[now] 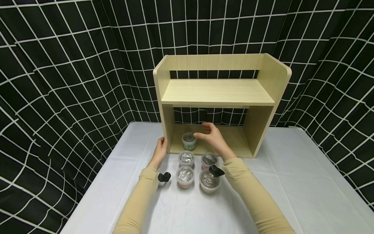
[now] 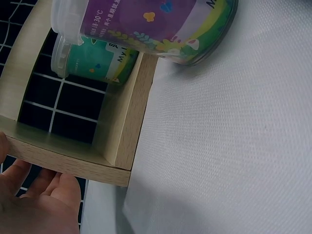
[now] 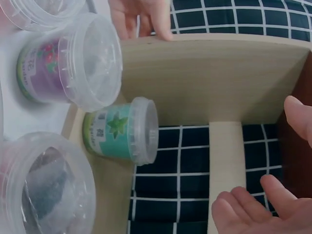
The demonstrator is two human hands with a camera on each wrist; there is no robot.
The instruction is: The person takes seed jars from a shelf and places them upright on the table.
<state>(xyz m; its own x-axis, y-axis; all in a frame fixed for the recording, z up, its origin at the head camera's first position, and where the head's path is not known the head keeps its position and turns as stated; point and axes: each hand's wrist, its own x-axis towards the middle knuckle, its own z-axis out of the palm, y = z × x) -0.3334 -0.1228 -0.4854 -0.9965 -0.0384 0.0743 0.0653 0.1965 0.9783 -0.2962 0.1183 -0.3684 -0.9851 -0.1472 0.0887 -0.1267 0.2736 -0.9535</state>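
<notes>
A small wooden shelf unit stands on the table. My left hand holds the front edge of its left side panel, with the thumb on the edge and fingers along the outer face. My right hand reaches into the lower compartment, thumb and fingers spread apart with nothing between them. Just left of that thumb, a lidded plastic tub with a green label sits upright on the lower board. In the right wrist view, the green tub is apart from the right hand.
In front of the shelf, two tubs stand on the left and two on the right, all with clear lids. A white cloth covers the table. Black cloth with a white grid hangs around it.
</notes>
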